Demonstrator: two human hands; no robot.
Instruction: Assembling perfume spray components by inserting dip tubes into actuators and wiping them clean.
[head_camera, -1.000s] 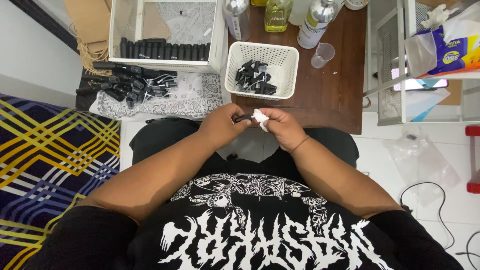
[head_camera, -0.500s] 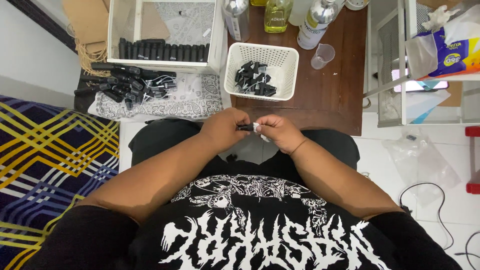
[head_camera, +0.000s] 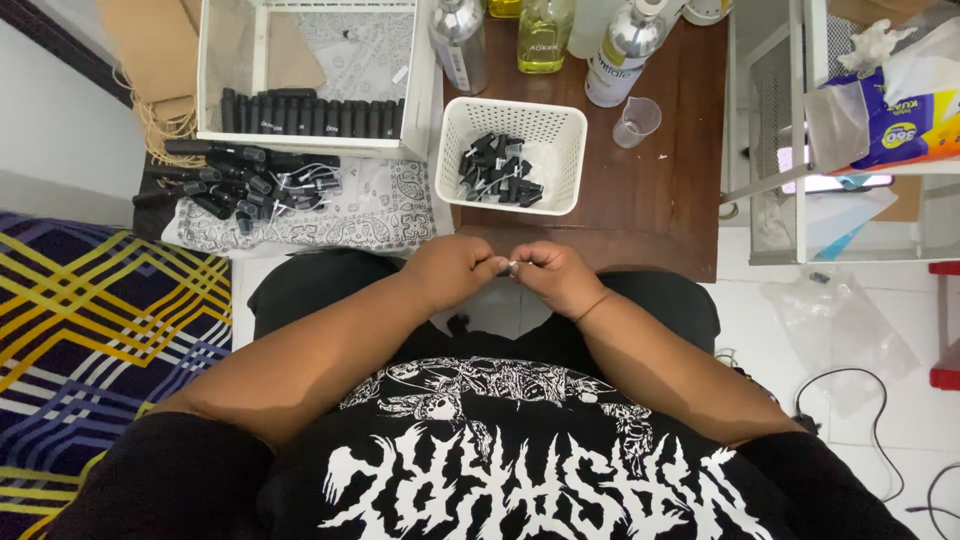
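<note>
Over lap, left hand and right hand pinching small cap; light, stiff, slippery, best gripped at sides.

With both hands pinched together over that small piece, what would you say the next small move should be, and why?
Probably keep pressing the small piece together between the left hand and right hand. Both hands meet on it above the lap, and it is mostly hidden between their fingertips.

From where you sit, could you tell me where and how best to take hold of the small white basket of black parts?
I would grip the white basket by its near rim, coming from your side with the right hand, probably thumb inside and fingers outside. The near wall faces you unobstructed, whereas bottles crowd the far edge and a plastic cup stands close on the right.
</note>
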